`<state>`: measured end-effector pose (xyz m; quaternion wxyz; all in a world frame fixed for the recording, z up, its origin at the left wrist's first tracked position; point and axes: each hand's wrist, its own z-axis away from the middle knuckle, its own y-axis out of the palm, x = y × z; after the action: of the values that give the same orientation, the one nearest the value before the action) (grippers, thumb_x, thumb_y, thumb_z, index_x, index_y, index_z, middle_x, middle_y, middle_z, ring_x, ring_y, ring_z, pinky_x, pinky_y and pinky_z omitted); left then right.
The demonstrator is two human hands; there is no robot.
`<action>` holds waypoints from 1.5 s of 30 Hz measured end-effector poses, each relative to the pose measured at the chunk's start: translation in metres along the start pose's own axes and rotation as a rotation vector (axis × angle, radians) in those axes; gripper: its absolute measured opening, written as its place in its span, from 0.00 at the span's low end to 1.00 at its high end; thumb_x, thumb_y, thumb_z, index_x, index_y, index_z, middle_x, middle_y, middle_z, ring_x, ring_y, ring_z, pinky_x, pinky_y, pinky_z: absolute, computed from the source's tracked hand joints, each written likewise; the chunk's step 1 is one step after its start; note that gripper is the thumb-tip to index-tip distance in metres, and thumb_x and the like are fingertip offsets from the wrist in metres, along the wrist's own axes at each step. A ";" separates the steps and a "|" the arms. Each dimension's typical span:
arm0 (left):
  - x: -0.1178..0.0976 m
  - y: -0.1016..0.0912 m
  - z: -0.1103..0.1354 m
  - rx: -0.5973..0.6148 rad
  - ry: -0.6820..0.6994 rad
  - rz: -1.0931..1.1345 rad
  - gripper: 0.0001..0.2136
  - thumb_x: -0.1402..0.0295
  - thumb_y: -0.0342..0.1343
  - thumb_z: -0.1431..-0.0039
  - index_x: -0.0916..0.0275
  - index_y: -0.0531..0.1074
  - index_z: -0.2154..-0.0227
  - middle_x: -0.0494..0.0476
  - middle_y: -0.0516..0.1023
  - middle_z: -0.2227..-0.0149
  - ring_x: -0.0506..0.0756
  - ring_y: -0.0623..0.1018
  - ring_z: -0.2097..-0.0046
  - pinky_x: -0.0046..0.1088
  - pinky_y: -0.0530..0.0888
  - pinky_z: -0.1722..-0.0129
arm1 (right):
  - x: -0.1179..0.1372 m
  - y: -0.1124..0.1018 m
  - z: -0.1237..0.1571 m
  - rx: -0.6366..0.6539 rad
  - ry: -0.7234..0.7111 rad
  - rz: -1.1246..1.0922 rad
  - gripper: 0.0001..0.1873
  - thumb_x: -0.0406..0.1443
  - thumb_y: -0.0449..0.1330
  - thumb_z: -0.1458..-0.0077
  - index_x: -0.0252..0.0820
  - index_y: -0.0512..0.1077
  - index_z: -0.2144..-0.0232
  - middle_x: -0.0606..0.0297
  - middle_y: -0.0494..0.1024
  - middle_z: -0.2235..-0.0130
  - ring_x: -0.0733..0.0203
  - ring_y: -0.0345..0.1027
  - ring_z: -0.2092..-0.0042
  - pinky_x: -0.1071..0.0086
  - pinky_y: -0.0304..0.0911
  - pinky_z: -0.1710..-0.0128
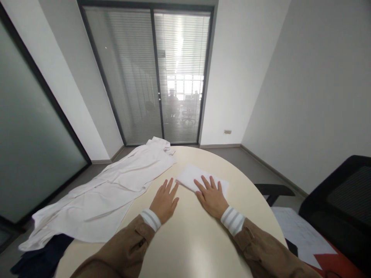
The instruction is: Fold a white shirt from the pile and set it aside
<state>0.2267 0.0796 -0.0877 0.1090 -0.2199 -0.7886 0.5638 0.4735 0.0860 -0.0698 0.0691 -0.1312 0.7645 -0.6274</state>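
A folded white cloth [188, 174] lies flat on the round cream table [188, 247]. My right hand [212, 196] rests on its near right part, fingers spread over the fabric. Just left of the cloth, my left hand [164, 199] is palm down at the tabletop with its fingers stretched out, the fingertips close to the cloth's left corner. Neither hand grips anything. To the left, a long white garment [110, 189] is spread loosely along the table's edge, rumpled at its far end and hanging over the side.
A black office chair [342, 200] stands at the right, its armrest [275, 190] near the table. White papers [298, 231] and something red [339, 264] lie beside it. Dark blue fabric [43, 256] shows below the garment. Beyond are glass panels with blinds [182, 58].
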 end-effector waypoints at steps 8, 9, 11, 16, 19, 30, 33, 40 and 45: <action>0.001 0.004 0.002 0.089 -0.038 -0.003 0.24 0.61 0.46 0.32 0.66 0.64 0.37 0.68 0.61 0.33 0.68 0.59 0.32 0.50 0.63 0.36 | -0.028 0.016 -0.027 -0.106 0.353 0.191 0.28 0.47 0.45 0.32 0.55 0.57 0.33 0.55 0.56 0.31 0.28 0.43 0.32 0.31 0.41 0.41; 0.001 0.004 0.002 0.095 -0.041 -0.003 0.24 0.61 0.46 0.31 0.66 0.64 0.37 0.68 0.61 0.33 0.68 0.60 0.32 0.50 0.63 0.36 | -0.032 0.018 -0.031 -0.113 0.384 0.201 0.28 0.47 0.45 0.32 0.55 0.57 0.33 0.55 0.56 0.31 0.28 0.43 0.32 0.31 0.41 0.41; 0.001 0.004 0.001 0.100 -0.039 -0.002 0.24 0.61 0.46 0.31 0.65 0.64 0.37 0.67 0.62 0.33 0.68 0.60 0.32 0.49 0.63 0.36 | -0.041 0.021 -0.039 -0.128 0.434 0.212 0.28 0.47 0.45 0.32 0.55 0.58 0.33 0.54 0.57 0.31 0.29 0.43 0.32 0.31 0.40 0.41; 0.002 0.004 0.000 0.094 -0.045 0.010 0.24 0.61 0.47 0.32 0.64 0.65 0.37 0.66 0.62 0.33 0.67 0.60 0.32 0.48 0.63 0.36 | -0.062 0.029 -0.058 -0.166 0.526 0.208 0.27 0.48 0.45 0.33 0.57 0.59 0.34 0.57 0.58 0.32 0.31 0.43 0.32 0.33 0.38 0.39; 0.001 0.003 -0.001 0.100 -0.051 0.018 0.24 0.61 0.46 0.32 0.64 0.64 0.37 0.65 0.62 0.33 0.67 0.60 0.32 0.49 0.63 0.36 | -0.075 0.034 -0.069 -0.161 0.586 0.189 0.28 0.48 0.44 0.33 0.57 0.58 0.34 0.58 0.57 0.31 0.30 0.42 0.32 0.33 0.37 0.39; 0.000 0.002 -0.002 0.066 -0.065 0.004 0.23 0.61 0.47 0.33 0.63 0.67 0.39 0.64 0.64 0.34 0.66 0.62 0.33 0.48 0.63 0.36 | -0.093 0.033 -0.080 -0.138 0.617 0.132 0.29 0.49 0.42 0.34 0.57 0.57 0.33 0.59 0.55 0.31 0.31 0.39 0.31 0.33 0.36 0.39; 0.005 -0.003 -0.005 -0.045 -0.153 -0.048 0.20 0.64 0.49 0.34 0.64 0.71 0.43 0.67 0.64 0.34 0.68 0.62 0.34 0.51 0.62 0.37 | -0.093 0.029 -0.078 -0.152 0.595 0.124 0.31 0.49 0.43 0.35 0.54 0.56 0.32 0.57 0.55 0.31 0.31 0.43 0.32 0.33 0.38 0.39; 0.063 -0.029 -0.002 -0.224 -0.500 -0.312 0.22 0.69 0.56 0.41 0.65 0.69 0.43 0.73 0.56 0.32 0.73 0.57 0.33 0.55 0.61 0.39 | -0.081 0.022 -0.073 -0.245 0.490 0.123 0.31 0.46 0.42 0.34 0.46 0.55 0.32 0.53 0.58 0.33 0.37 0.47 0.34 0.35 0.36 0.38; 0.095 -0.032 0.005 -0.186 -0.547 -0.377 0.09 0.70 0.52 0.37 0.64 0.77 0.60 0.67 0.64 0.35 0.70 0.62 0.35 0.46 0.72 0.47 | -0.077 0.022 -0.072 -0.252 0.460 0.108 0.29 0.46 0.43 0.34 0.46 0.58 0.34 0.54 0.61 0.34 0.40 0.49 0.34 0.36 0.36 0.37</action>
<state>0.1343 0.1118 -0.0670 -0.0246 0.0799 -0.8635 0.4973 0.5252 0.1797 -0.0809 -0.0902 0.0482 0.8381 -0.5359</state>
